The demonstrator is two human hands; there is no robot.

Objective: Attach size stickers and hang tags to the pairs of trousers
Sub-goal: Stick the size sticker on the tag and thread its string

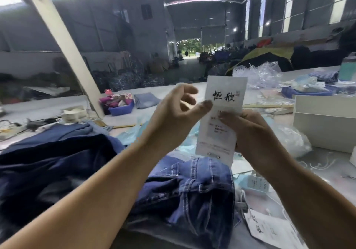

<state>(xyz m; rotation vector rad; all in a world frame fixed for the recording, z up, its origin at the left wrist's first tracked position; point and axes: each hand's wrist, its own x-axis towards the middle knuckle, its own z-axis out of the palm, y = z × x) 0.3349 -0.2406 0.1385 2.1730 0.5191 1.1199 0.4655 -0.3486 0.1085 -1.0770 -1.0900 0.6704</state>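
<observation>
we held the hang tag (221, 114) upright above the tabletop (48, 106), just past the folded denim trousers (192, 191) that lay at about six o'clock from it. our right hand (250, 133) pinched the tag's lower half from the four o'clock side, thumb on its printed face. our left hand (173, 112) sat at nine o'clock of the tag, fingers loosely curled and spread, the thumb tip touching the tag's left edge; it gripped nothing firmly. whether a size sticker was already on the tag we could not tell, as the print was blurred. a darker pair of trousers (48, 162) lay at eight o'clock. the likely slip, we judged, was a sticker pressed on crooked or the thin card creasing, since only one hand held it steady; loose tags (273, 229) at five o'clock could also get mixed up.
</observation>
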